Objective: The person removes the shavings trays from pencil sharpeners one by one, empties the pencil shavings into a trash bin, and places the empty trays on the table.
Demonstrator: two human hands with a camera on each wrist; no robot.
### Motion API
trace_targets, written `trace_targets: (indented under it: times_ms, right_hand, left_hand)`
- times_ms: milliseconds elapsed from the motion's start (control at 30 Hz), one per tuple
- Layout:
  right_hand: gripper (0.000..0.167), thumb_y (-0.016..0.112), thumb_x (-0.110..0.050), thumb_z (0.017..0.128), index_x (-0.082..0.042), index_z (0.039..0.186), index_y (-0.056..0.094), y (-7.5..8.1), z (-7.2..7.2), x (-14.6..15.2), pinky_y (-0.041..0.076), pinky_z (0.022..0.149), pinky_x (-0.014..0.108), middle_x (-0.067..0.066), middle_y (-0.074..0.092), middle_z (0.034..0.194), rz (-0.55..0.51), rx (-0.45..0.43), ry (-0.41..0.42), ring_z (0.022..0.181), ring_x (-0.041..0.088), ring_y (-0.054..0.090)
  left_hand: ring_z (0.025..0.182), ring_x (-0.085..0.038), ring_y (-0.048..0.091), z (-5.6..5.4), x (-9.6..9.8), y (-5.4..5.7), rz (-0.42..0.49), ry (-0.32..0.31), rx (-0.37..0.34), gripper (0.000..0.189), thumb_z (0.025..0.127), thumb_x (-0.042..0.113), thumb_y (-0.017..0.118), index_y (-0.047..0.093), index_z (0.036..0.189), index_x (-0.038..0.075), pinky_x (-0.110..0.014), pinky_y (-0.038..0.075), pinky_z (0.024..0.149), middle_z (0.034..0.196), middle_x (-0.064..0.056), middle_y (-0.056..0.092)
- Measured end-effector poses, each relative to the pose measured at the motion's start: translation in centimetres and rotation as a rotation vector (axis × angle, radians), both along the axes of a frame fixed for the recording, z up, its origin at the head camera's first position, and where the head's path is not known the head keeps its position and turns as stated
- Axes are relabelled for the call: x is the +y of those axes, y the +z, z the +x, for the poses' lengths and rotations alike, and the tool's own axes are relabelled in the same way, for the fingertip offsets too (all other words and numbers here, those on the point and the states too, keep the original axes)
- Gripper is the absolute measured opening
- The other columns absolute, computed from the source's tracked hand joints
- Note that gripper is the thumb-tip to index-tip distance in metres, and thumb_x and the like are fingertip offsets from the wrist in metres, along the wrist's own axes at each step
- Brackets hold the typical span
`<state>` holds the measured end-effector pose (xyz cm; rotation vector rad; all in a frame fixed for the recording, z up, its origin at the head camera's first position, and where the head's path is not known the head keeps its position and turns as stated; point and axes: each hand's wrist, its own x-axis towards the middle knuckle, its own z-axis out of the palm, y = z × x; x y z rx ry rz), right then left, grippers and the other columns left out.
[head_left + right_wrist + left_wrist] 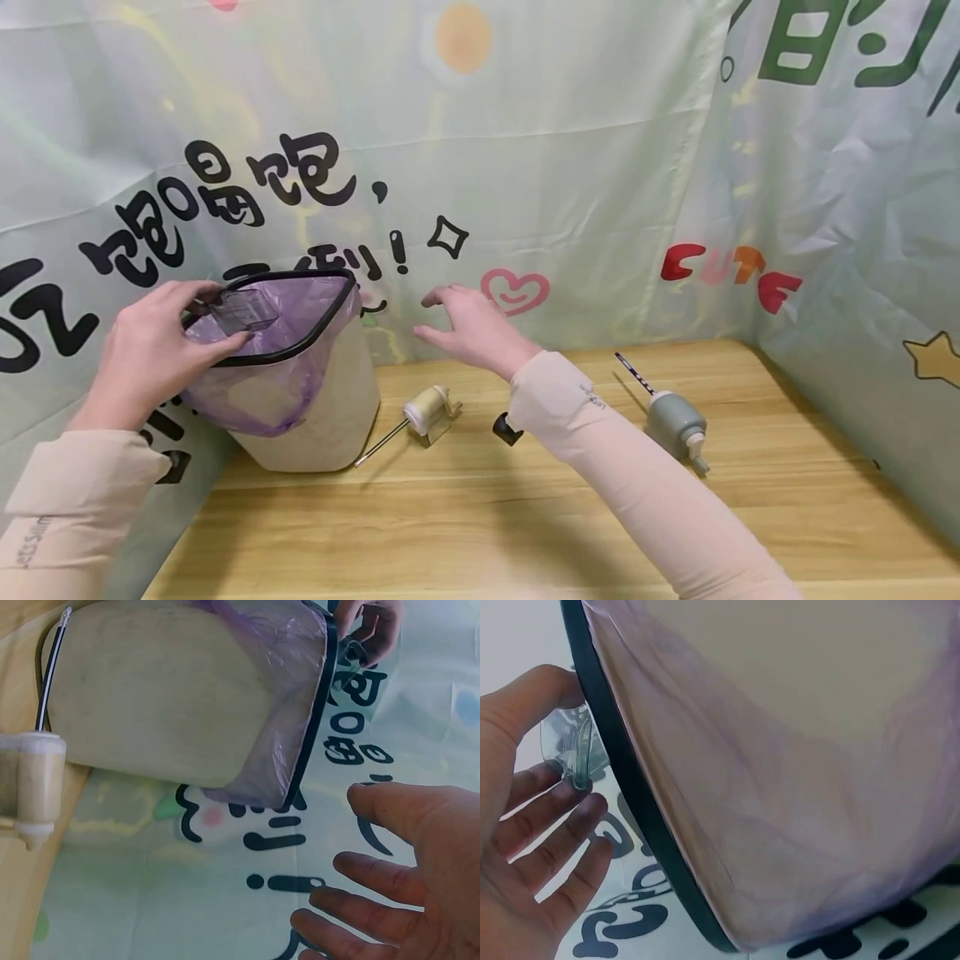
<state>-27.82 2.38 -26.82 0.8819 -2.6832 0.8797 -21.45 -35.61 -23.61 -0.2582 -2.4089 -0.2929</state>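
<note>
In the head view my left hand (153, 346) is at the left rim of a pale waste bin (341, 408), pinching a small clear plastic box-like piece (243, 310) between thumb and fingers. The piece hangs over the bin's mouth, which has a purple liner (258, 400) and a black rim (322, 325). From the left wrist view, the clear piece (577, 746) shows partly behind the rim. My right hand (480, 329) is in the air right of the bin, fingers apart and holding nothing; the right wrist view shows its spread fingers (375, 877).
On the wooden table (390, 533), a beige crank pencil sharpener (427, 412) with a pencil in it lies beside the bin. A grey cylinder-shaped sharpener (675, 423) with a striped pencil (634, 372) lies to the right. A small black object (507, 429) shows beside the right sleeve. Printed cloth (585, 192) hangs behind.
</note>
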Motion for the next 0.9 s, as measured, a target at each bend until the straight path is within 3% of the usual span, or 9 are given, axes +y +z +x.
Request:
trace_targets:
  times_ms: [133, 267, 400, 467, 567, 667, 900]
  right_hand:
    - [0.051, 0.071, -0.038, 0.105, -0.007, 0.145, 0.063, -0.1, 0.2, 1.0, 0.050, 0.119, 0.044, 0.009, 0.067, 0.146, -0.003, -0.001, -0.018, 0.139, 0.028, 0.061]
    - [0.052, 0.071, -0.038, 0.104, -0.007, 0.146, 0.062, -0.2, 0.4, 2.1, 0.050, 0.119, 0.045, 0.008, 0.067, 0.146, -0.019, -0.017, -0.025, 0.139, 0.030, 0.061]
    - [0.052, 0.072, -0.037, 0.104, -0.008, 0.146, 0.062, -0.3, 0.5, 3.2, 0.050, 0.119, 0.046, 0.008, 0.067, 0.147, -0.048, -0.025, -0.036, 0.140, 0.031, 0.061]
    - [0.051, 0.072, -0.036, 0.104, -0.008, 0.146, 0.062, -0.5, 0.6, 3.7, 0.050, 0.118, 0.046, 0.008, 0.067, 0.147, -0.062, -0.025, -0.040, 0.139, 0.032, 0.061]
    - [0.051, 0.072, -0.036, 0.103, -0.008, 0.145, 0.063, -0.6, 0.7, 4.5, 0.051, 0.118, 0.047, 0.008, 0.067, 0.147, -0.086, -0.024, -0.042, 0.138, 0.031, 0.062]
    - [0.052, 0.072, -0.036, 0.103, -0.008, 0.146, 0.063, -0.8, 1.0, 5.1, 0.051, 0.117, 0.047, 0.007, 0.067, 0.147, -0.102, -0.028, -0.052, 0.138, 0.031, 0.062]
    - [0.052, 0.073, -0.036, 0.103, -0.009, 0.146, 0.062, -1.0, 1.6, 6.2, 0.052, 0.117, 0.048, 0.006, 0.066, 0.148, -0.118, -0.038, -0.067, 0.138, 0.033, 0.062]
  left_hand:
    - [0.115, -0.045, 0.062, 0.1, 0.8, -0.3, 0.053, -0.029, 0.030, 0.063, 0.077, 0.022, 0.095, 0.068, 0.131, 0.002, -0.049, 0.047, 0.094, 0.128, -0.027, 0.069]
    - [0.109, -0.035, 0.062, 0.3, 1.7, -0.5, 0.100, -0.028, 0.052, 0.063, 0.075, 0.024, 0.097, 0.071, 0.130, 0.006, -0.023, 0.037, 0.086, 0.125, -0.022, 0.073]
    - [0.111, -0.032, 0.061, 0.7, 2.7, -0.6, 0.147, -0.028, 0.049, 0.064, 0.075, 0.027, 0.098, 0.072, 0.131, 0.009, -0.006, 0.029, 0.085, 0.128, -0.018, 0.074]
    - [0.113, -0.027, 0.062, 0.8, 3.2, -0.6, 0.165, -0.034, 0.050, 0.065, 0.074, 0.028, 0.099, 0.072, 0.130, 0.010, -0.002, 0.026, 0.085, 0.128, -0.017, 0.074]
    - [0.104, -0.001, 0.060, 1.0, 3.8, -0.8, 0.188, -0.044, 0.044, 0.065, 0.074, 0.029, 0.100, 0.073, 0.131, 0.013, -0.001, 0.030, 0.084, 0.127, -0.015, 0.075]
    - [0.094, 0.023, 0.049, 1.2, 4.3, -1.1, 0.204, -0.070, 0.048, 0.066, 0.074, 0.028, 0.100, 0.073, 0.132, 0.013, 0.000, 0.035, 0.081, 0.125, -0.014, 0.076]
    - [0.088, 0.030, 0.053, 2.1, 5.5, -1.8, 0.234, -0.154, 0.088, 0.067, 0.071, 0.018, 0.102, 0.074, 0.132, 0.011, 0.006, 0.039, 0.077, 0.121, -0.014, 0.077]
